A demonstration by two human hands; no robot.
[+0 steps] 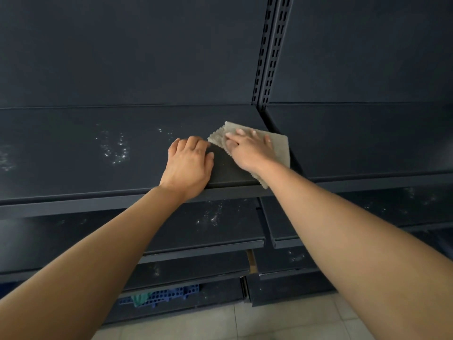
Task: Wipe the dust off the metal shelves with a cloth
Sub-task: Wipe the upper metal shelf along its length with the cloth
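Pressing cloth (280, 149) onto shelf (73, 165): right hand (250, 149) fingers (239, 132) spread; left hand (187, 164) fingers (193, 142) together.

Dark grey metal top shelf (73, 173): white dust specks (115, 149) left of centre, more at the far left edge. Right hand (248, 149) lies flat, fingers spread, pressing a beige ribbed cloth (279, 146) onto the shelf near its right end, just beside the black slotted upright (269, 52). One cloth edge hangs over the shelf's front lip. Left hand (188, 165) rests palm-down on bare metal just left of the cloth, fingers bent, holding nothing. Lower dark metal shelves (201, 224) also carry white specks. At the bottom, a blue perforated plastic crate (169, 294) with a green rag (140, 299) on it. Pale tiled floor (282, 322) below.
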